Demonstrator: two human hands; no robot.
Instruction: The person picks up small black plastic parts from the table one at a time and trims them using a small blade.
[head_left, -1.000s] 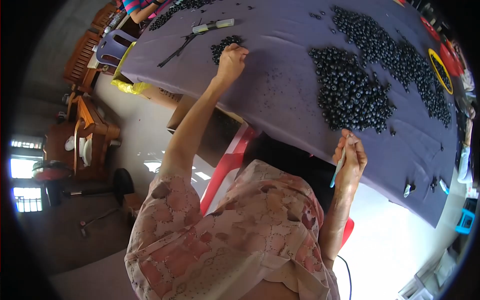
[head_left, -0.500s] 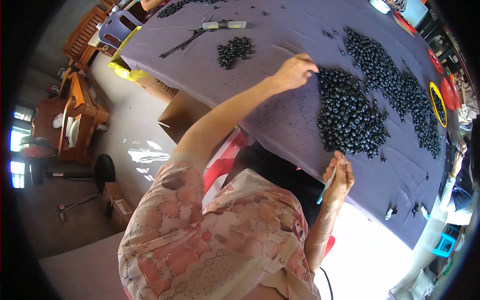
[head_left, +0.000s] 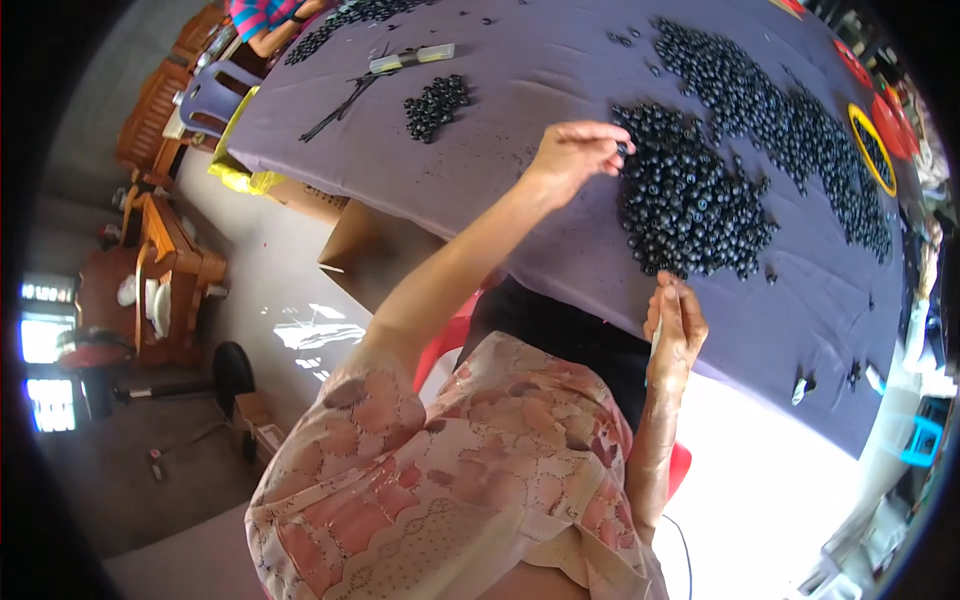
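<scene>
A large pile of small, glossy black round pieces (head_left: 690, 200) lies on the purple cloth in front of me. At its left edge my left hand (head_left: 578, 158) pinches one small black piece (head_left: 622, 150) between thumb and fingertips. My right hand (head_left: 677, 325) is closed at the near edge of the pile, its fingertips touching or almost touching the closest pieces. A slim, light blue-grey handled tool (head_left: 655, 345) runs along that palm, mostly hidden by the fingers; its tip cannot be made out.
A smaller black heap (head_left: 437, 107) lies left, beside thin dark sticks (head_left: 345, 108) and a clear-yellowish cutter-like tool (head_left: 412, 58). Another long spread of black pieces (head_left: 770, 115) is at right, near a yellow-rimmed tray (head_left: 873, 150). Other people sit at the table's far left and right edges.
My left hand has turned, its fingers now showing a black piece in the pinch. The right hand stays by the pile's near edge, its tool now more hidden. The view has shifted slightly.
</scene>
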